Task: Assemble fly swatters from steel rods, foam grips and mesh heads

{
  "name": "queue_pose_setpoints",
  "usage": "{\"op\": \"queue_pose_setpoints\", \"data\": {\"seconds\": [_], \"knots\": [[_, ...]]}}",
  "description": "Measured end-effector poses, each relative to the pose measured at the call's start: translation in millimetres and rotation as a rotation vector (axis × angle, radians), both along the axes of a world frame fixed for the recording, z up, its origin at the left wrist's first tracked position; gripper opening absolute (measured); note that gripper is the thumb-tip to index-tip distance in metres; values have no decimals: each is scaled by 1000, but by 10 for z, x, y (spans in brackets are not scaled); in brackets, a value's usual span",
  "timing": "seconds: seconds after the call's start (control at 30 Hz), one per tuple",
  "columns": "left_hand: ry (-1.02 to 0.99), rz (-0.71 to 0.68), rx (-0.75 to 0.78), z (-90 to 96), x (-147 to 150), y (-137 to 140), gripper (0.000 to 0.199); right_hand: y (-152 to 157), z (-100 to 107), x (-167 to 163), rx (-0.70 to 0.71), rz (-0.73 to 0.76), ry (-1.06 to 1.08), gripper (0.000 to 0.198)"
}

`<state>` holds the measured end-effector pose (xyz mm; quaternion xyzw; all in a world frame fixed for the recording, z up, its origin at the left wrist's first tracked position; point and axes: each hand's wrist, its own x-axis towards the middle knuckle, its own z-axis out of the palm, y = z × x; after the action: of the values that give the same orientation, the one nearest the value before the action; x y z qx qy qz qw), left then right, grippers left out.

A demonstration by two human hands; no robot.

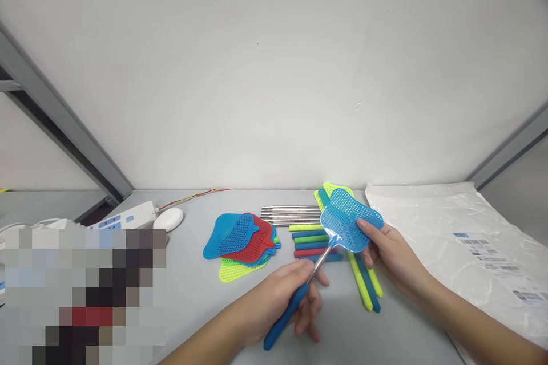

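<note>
A blue fly swatter [346,218] is held slantwise between my two hands over the table, its mesh head up and to the right. My left hand [272,293] is closed on it near where the metal rod meets the blue grip, thumb on the rod. Pinching the right edge of the mesh is my right hand [391,251]. Beneath it lie several other fly swatters [362,282], yellow-green and blue, partly covered. Loose colored handles [306,228] lie in a row behind my left hand, with shiny metal rods [289,215] beyond them.
To the left is a pile of loose swatter heads [235,234] in blue, red and yellow-green. A white power strip [128,215] and a round white device [168,219] sit farther left. White plastic packaging [428,228] with labels covers the right side. A wall rises behind the table.
</note>
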<state>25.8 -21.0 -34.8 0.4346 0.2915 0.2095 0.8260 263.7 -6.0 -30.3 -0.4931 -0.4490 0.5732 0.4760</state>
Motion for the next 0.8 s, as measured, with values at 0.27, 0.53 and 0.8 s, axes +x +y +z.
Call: {"op": "queue_pose_setpoints", "data": {"seconds": [0.27, 0.53, 0.8], "knots": [[49, -47, -46, -15, -48, 28, 35, 92, -40, 62, 72, -165, 112, 46], [159, 49, 11, -45, -2, -37, 32, 89, -28, 75, 82, -87, -26, 57], [252, 89, 109, -41, 19, -40, 35, 87, -45, 59, 97, -68, -31, 58]]}}
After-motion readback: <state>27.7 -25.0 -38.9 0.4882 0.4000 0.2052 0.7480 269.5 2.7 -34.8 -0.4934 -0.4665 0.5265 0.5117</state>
